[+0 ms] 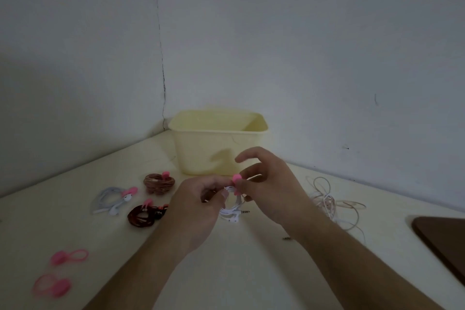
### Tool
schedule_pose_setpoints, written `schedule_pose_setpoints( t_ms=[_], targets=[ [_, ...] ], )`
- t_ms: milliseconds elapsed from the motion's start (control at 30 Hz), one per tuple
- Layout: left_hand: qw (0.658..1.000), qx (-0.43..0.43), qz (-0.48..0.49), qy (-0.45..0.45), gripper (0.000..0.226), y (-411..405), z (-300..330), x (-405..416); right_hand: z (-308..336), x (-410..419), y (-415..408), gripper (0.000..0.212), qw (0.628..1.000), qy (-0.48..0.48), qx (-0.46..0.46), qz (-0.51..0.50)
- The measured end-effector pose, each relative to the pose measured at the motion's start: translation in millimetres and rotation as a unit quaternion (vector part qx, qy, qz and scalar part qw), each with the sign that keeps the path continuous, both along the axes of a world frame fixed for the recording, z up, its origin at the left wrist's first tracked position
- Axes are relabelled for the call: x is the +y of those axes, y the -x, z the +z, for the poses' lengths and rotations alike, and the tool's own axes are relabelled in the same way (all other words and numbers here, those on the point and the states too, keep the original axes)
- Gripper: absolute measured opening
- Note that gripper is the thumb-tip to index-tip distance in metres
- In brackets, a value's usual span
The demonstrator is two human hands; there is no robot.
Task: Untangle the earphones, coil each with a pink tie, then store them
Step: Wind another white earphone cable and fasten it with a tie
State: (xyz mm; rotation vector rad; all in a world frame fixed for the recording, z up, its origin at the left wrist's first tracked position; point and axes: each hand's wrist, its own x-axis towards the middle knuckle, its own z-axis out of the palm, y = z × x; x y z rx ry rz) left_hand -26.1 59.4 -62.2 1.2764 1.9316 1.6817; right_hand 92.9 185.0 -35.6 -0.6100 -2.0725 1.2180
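Observation:
A coil of white earphones [232, 210] hangs between my hands above the table, its plug sticking out to the right. My left hand [198, 205] grips the coil's left side. My right hand [269, 184] pinches a pink tie [236, 180] at the top of the coil. Three tied coils lie to the left: a brown one [159, 182], a grey-white one [110, 200] and a dark red one [144, 215]. A loose tangle of pale earphones [332, 205] lies on the right.
A pale yellow open bin [217, 143] stands behind my hands in the wall corner. Two spare pink ties [69, 257] [51, 284] lie at the front left. A loose plug [286, 237] lies near my right forearm. A dark brown board [445, 241] sits at the right edge.

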Motion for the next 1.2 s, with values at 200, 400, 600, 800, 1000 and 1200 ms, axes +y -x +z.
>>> schedule_pose_setpoints(
  t_ms=[200, 400, 600, 800, 1000, 1200],
  targets=[
    [0.999, -0.044, -0.002, -0.014, 0.032, -3.0, 6.0, -1.8, 4.2, 2.3, -3.3, 0.007, 1.0, 0.005, -0.01, -0.006],
    [0.997, -0.069, -0.021, -0.008, 0.028, -4.0, 5.6, -0.5, 5.5, 0.8, -2.9, 0.006, 0.998, 0.058, 0.016, -0.001],
    [0.996, -0.081, 0.008, -0.019, 0.026, -1.3, -0.9, 4.7, 1.2, 2.2, -2.4, 0.007, 0.997, 0.064, -0.035, 0.018],
    [0.994, -0.099, 0.042, -0.03, 0.017, -2.5, -1.2, 4.8, -0.5, 4.7, -0.1, 0.007, 0.997, 0.07, -0.031, -0.014],
    [0.982, 0.048, 0.121, 0.14, 0.024, -6.7, -14.1, 4.0, 13.8, 11.6, -0.3, 0.004, 0.989, 0.1, 0.062, -0.086],
    [0.948, 0.22, -0.016, 0.23, 0.025, -22.7, -12.7, 0.8, 9.6, 6.4, 38.5, 0.005, 0.98, 0.186, 0.054, -0.044]
  ],
)
